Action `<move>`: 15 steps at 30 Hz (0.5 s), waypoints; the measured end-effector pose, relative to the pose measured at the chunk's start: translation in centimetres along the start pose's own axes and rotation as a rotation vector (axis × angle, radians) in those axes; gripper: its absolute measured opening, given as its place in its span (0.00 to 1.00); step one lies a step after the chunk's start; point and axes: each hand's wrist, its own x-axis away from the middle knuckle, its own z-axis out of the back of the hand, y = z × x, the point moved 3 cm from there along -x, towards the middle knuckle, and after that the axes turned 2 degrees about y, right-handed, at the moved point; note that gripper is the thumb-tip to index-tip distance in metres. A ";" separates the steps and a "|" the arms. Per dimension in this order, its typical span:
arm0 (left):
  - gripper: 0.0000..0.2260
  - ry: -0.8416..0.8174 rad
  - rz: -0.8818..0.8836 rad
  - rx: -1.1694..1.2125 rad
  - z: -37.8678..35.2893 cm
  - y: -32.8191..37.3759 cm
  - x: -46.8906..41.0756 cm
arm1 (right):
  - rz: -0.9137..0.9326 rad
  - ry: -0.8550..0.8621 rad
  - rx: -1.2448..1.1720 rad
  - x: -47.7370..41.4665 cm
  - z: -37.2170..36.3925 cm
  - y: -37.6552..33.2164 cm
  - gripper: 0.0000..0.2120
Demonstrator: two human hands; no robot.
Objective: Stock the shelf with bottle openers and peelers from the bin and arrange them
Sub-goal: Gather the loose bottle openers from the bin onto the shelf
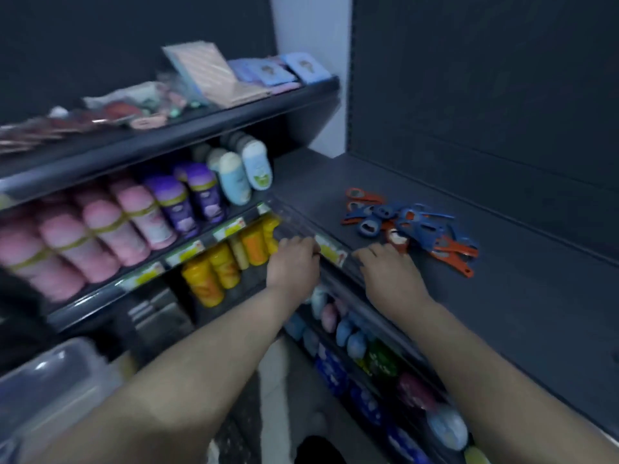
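Note:
A loose pile of blue and orange bottle openers and peelers (410, 226) lies on the dark grey shelf (502, 296) at the right. My right hand (390, 272) rests palm down at the shelf's front edge, fingertips touching the near side of the pile; whether it grips one piece is hidden. My left hand (294, 259) lies on the front rail beside a yellow price label (330, 249), fingers curled over the edge. A clear plastic bin (50, 386) shows blurred at the lower left.
To the left stand shelves of pink, purple and pale blue bottles (140, 216), with yellow and orange bottles (221, 266) below. Flat packets (214, 75) lie on the top shelf. Under the grey shelf sit more blue, green and red items (368, 360).

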 end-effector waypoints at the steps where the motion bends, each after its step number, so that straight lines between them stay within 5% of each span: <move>1: 0.09 -0.013 0.041 -0.042 0.6 -1.4 1.9 | 0.048 -0.030 -0.005 0.5 -0.3 -1.5 0.18; 7: 0.09 -0.143 0.390 -0.116 4.2 -11.5 14.0 | 0.328 -0.174 -0.104 3.5 -2.9 -12.3 0.15; 15: 0.10 -0.019 0.799 -0.051 10.4 -25.2 27.8 | 0.606 -0.242 -0.174 6.6 -5.4 -28.6 0.14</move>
